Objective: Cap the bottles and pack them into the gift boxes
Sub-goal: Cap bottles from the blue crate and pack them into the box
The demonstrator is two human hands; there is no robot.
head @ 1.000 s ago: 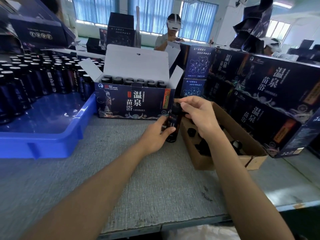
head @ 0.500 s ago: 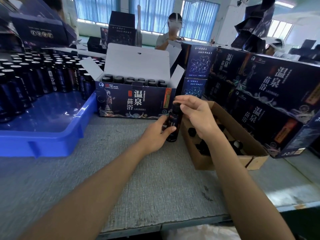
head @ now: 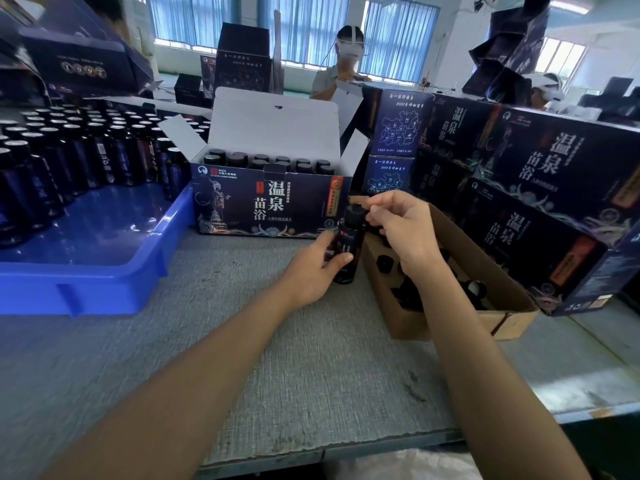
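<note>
- left hand (head: 311, 268) curled round the lower body of one dark bottle (head: 348, 251), upright on the grey table (head: 277, 341).
- right hand (head: 401, 226) pinching the black cap (head: 356, 212) at the bottle's top.
- open gift box (head: 270, 199) just behind, capped bottles in rows.
- cardboard box (head: 450, 317) of loose caps, right of bottle.
- blue tray (head: 104, 285), left, more bottles standing.

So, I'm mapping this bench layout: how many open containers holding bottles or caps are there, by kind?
Blue tray: 1
Open gift box: 1
Brown carton: 1
Total: 3
</note>
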